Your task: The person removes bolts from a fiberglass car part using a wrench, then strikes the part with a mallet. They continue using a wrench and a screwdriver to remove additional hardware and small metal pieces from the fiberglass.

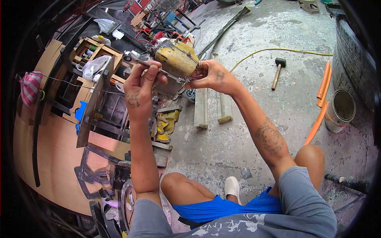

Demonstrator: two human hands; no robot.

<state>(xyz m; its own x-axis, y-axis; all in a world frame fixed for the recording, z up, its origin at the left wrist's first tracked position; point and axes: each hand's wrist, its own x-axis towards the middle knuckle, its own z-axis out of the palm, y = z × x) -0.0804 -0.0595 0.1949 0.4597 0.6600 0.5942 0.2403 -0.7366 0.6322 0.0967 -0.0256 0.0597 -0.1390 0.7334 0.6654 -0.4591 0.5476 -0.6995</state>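
A worn yellow machine housing (176, 57) stands in front of me at the top centre, with a grey metal part (168, 85) below it. My left hand (143, 79) is closed round a slim metal tool (139, 59), thumb against the fingers, at the housing's left side. At the right side my right hand (212, 75) has its fingers bent together in a pinch by the housing's lower edge. What those fingertips hold is too small to make out. Thin wires hang between the two hands.
A mallet (279, 73) lies on the concrete floor at right, near a yellow hose (278, 49). Orange strips (323, 91), an open can (341, 109) and a big tyre (353, 67) are farther right. Wooden crates (95, 53) and scrap crowd the left.
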